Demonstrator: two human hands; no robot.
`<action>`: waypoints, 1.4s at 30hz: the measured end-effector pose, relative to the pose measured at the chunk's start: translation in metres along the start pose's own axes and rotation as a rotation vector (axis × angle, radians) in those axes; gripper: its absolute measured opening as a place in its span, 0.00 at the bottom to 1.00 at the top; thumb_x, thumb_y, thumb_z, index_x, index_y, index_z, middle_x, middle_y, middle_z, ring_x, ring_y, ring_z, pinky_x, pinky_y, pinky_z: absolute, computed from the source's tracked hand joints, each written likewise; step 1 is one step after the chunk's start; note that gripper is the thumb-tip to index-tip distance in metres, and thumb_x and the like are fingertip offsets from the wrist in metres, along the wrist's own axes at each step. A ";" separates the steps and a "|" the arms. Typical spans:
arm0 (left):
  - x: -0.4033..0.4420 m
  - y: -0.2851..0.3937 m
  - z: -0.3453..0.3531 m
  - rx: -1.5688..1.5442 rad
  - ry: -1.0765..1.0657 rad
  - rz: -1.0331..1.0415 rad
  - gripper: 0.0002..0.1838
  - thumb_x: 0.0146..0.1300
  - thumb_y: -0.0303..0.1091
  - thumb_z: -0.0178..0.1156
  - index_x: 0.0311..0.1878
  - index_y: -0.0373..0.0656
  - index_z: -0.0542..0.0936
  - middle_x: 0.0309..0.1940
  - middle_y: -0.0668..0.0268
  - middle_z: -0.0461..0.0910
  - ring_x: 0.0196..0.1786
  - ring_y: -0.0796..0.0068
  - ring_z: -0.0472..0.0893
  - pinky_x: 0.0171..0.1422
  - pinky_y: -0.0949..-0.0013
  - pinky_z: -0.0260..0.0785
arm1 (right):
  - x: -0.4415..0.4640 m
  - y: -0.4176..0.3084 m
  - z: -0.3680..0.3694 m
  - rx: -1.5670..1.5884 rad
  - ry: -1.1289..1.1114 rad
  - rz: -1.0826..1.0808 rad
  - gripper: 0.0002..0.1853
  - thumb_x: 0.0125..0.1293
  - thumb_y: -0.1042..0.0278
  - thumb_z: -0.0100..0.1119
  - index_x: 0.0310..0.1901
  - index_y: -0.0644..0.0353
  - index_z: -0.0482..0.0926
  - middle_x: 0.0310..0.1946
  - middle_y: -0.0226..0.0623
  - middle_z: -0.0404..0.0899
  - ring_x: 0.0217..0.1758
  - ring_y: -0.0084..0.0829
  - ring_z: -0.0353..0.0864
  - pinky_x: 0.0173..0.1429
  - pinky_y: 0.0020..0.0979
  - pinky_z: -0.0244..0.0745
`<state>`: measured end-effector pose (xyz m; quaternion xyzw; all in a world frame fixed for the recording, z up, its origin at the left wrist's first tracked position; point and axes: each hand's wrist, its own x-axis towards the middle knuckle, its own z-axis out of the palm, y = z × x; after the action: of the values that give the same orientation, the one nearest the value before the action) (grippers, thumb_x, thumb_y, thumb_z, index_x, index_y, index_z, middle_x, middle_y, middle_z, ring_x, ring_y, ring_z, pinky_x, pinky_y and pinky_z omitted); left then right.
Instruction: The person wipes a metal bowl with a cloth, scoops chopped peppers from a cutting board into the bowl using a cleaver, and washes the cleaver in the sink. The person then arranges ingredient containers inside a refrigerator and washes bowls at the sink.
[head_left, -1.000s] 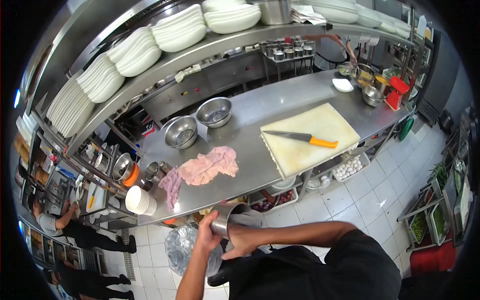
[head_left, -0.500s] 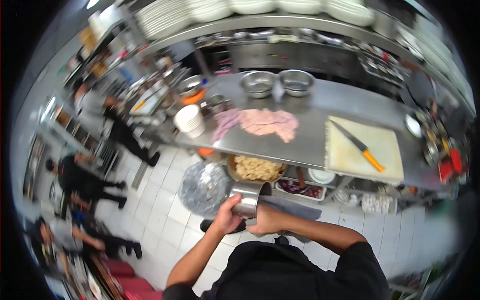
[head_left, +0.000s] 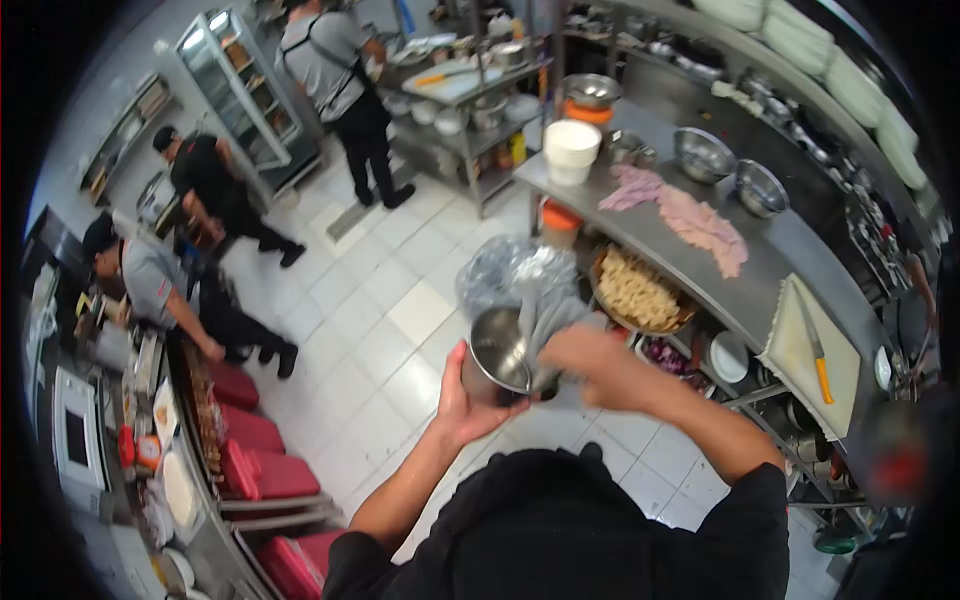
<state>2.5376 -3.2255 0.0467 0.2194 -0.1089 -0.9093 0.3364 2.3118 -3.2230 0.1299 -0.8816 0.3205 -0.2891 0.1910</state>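
A steel pot (head_left: 497, 350), its opening facing up towards me, is held low in front of my body. My left hand (head_left: 468, 400) is wrapped round its left side and underside. At the pot's right rim, my right hand (head_left: 590, 362) is closed on a grey cloth (head_left: 545, 305) that hangs by the rim; the fingers are blurred. Beyond the pot is a clear plastic bag (head_left: 505, 270). Pink and purple cloths (head_left: 700, 228) lie on the steel counter (head_left: 740, 290) to the right.
A cutting board (head_left: 800, 370) with an orange-handled knife (head_left: 818, 350), steel bowls (head_left: 703, 155) and white tubs (head_left: 572, 150) stand on the counter. Under it is a pan of pale food (head_left: 640, 290). Three people work at the left and back. Red bins (head_left: 255, 455) stand lower left.
The view has swung left, bringing the aisle and coworkers closer to the centre. The pot now shows its inside, and my right hand has moved to its right rim with the grey cloth.
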 end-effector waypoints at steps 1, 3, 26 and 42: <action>-0.005 0.006 -0.005 -0.054 0.053 0.106 0.39 0.57 0.72 0.40 0.65 0.56 0.63 0.63 0.61 0.64 0.60 0.55 0.68 0.57 0.51 0.61 | 0.008 0.000 -0.001 0.027 0.095 0.064 0.21 0.38 0.86 0.55 0.40 0.63 0.76 0.39 0.41 0.76 0.45 0.42 0.75 0.52 0.37 0.70; -0.010 0.017 -0.043 -0.231 -0.203 0.153 0.40 0.57 0.72 0.40 0.66 0.55 0.62 0.65 0.63 0.63 0.63 0.57 0.66 0.60 0.50 0.60 | 0.026 -0.008 -0.014 0.126 0.275 0.315 0.21 0.40 0.85 0.56 0.42 0.63 0.77 0.43 0.37 0.78 0.50 0.36 0.76 0.57 0.34 0.68; 0.109 0.094 0.032 0.068 -0.151 0.073 0.34 0.61 0.63 0.41 0.64 0.50 0.65 0.63 0.60 0.66 0.63 0.54 0.67 0.59 0.45 0.63 | 0.014 0.152 0.047 1.311 1.058 0.662 0.18 0.69 0.58 0.45 0.57 0.56 0.68 0.50 0.33 0.74 0.52 0.28 0.75 0.57 0.36 0.72; 0.188 0.090 0.030 0.537 0.045 0.081 0.22 0.61 0.45 0.56 0.56 0.46 0.71 0.50 0.64 0.75 0.51 0.69 0.75 0.58 0.61 0.65 | 0.012 0.189 0.011 1.401 0.429 0.505 0.17 0.64 0.64 0.55 0.52 0.60 0.73 0.46 0.37 0.78 0.48 0.28 0.78 0.50 0.30 0.75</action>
<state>2.4468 -3.4155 0.0432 0.3165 -0.3471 -0.8286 0.3045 2.2409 -3.3658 0.0274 -0.3802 0.2840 -0.5364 0.6979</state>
